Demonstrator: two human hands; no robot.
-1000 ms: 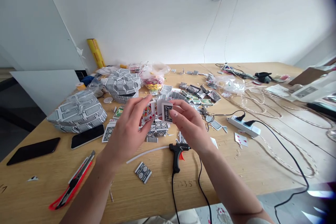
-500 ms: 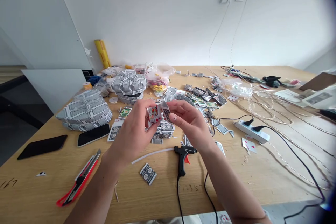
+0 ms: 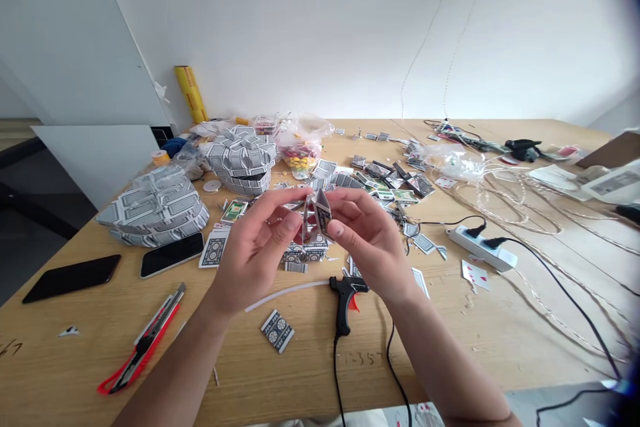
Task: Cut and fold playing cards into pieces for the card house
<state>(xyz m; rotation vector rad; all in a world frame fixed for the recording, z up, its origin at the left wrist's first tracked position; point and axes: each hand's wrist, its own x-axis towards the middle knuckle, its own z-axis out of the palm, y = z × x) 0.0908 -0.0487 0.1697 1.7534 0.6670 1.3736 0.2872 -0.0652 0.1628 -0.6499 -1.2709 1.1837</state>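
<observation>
Both my hands hold a small tent-shaped piece of folded playing cards (image 3: pixel 315 217) up above the table, pinching it between fingertips and thumbs. My left hand (image 3: pixel 255 250) grips the red-printed face side, and my right hand (image 3: pixel 367 240) grips the side showing a patterned card back. Below them lies a small pile of card pieces (image 3: pixel 305 255). Near my right wrist rests a black hot glue gun (image 3: pixel 344 300), with a white glue stick (image 3: pixel 285 295) to its left. A loose patterned card (image 3: pixel 277 331) lies nearer me.
Stacked card-back constructions (image 3: pixel 155 208) (image 3: pixel 241 160) stand at the left. Two black phones (image 3: pixel 173 255) (image 3: pixel 70 278) and a red utility knife (image 3: pixel 145 340) lie at the front left. Card scraps, a white power strip (image 3: pixel 475 247) and looped wire spread across the right.
The card piece now stands more upright as a peak between my fingertips, and my hands have opened slightly around it. The view has shifted slightly.
</observation>
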